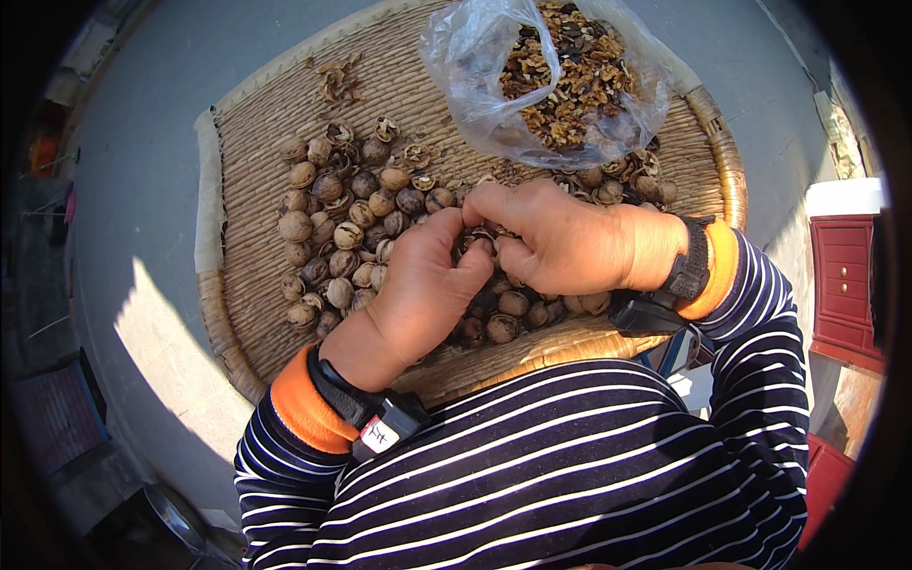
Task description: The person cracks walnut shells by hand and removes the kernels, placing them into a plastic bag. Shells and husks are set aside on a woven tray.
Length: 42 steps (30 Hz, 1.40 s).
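Both my hands meet above a heap of whole walnuts (295,226) on a woven straw mat with a raised rim (249,157). My left hand (418,285) is closed, its thumb and forefinger pinching a dark walnut (478,237) that mostly hides between the hands. From the other side, the curled fingers and thumb of my right hand (565,237) press on the same walnut. Whether its shell is cracked, I cannot tell. Just beyond the hands, a clear plastic bag (465,81) stands with its mouth open, holding shelled walnut kernels (570,81).
Empty shell pieces (337,81) lie toward the mat's far left, and split shells (416,155) sit at the heap's far edge. Grey concrete floor (152,190) surrounds the mat. A dark red cabinet (844,275) stands at the right, and a metal basin (171,518) at the lower left.
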{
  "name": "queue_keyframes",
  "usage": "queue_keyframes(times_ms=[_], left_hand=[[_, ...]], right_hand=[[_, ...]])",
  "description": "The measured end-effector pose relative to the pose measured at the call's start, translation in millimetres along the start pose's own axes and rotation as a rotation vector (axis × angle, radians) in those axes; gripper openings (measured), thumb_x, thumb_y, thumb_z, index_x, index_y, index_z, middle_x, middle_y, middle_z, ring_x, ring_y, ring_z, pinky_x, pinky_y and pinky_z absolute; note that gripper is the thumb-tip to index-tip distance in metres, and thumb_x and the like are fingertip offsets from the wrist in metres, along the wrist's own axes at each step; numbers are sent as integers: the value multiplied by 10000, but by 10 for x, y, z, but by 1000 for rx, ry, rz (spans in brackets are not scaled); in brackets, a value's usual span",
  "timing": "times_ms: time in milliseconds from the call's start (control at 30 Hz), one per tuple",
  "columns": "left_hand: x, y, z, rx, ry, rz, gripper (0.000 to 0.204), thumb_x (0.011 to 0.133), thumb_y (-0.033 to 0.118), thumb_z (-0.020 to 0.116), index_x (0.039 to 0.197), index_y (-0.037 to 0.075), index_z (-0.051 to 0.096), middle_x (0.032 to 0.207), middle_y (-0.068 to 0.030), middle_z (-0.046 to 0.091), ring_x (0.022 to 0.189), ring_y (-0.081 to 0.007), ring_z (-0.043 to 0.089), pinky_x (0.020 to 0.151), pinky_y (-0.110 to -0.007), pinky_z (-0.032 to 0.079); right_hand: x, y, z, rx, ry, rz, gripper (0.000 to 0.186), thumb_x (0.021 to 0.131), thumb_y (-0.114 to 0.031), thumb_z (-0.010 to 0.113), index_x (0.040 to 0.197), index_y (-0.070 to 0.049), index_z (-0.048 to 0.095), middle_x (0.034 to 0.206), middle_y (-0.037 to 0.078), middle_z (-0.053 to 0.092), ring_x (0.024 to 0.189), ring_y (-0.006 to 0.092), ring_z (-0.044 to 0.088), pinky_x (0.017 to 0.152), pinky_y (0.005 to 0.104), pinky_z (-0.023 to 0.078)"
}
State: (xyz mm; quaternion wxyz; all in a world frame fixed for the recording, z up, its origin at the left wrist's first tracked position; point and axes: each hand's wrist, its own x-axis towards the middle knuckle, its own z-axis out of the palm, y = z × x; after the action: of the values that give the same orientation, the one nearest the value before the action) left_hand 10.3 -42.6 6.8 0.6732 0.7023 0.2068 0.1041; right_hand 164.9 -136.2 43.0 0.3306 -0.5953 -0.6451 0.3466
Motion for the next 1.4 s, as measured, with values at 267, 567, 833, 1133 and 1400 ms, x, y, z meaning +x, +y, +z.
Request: queue_keyframes(times_ms=[267,567,833,1133,1400], left_hand=[[-20,71,-55,240,-124,-76,289,809,76,565,1077,-28,597,808,-197,659,699,-251,647,636,-338,502],[17,-1,-103,120,-150,10,354,845,47,538,1190,-30,534,838,-109,631,677,-137,576,623,-274,477],[25,108,-172,-425,-153,-276,307,904,59,511,1207,10,523,778,-52,598,483,-62,435,434,-187,329],[41,150,-178,-496,-158,-324,322,954,181,396,1199,10,515,769,-101,585,476,-108,447,433,-207,337],[43,165,-156,-669,-152,-313,253,952,155,398,1116,13,528,744,-88,576,451,-107,433,405,-210,317]], right_hand=[[-13,-74,-4,-166,-99,54,253,741,9,514,993,6,540,811,242,608,786,432,599,646,456,485],[-32,-5,-63,-66,6,64,252,730,0,563,982,12,576,814,228,626,802,409,622,676,423,500],[14,103,-209,13,90,103,213,745,18,553,955,9,585,768,91,613,718,173,598,639,292,475],[16,153,-134,154,146,72,185,782,-6,578,966,10,595,781,116,619,715,201,607,649,306,485],[6,165,-44,-114,261,-181,162,758,4,584,919,14,571,810,187,597,744,347,606,647,389,486]])
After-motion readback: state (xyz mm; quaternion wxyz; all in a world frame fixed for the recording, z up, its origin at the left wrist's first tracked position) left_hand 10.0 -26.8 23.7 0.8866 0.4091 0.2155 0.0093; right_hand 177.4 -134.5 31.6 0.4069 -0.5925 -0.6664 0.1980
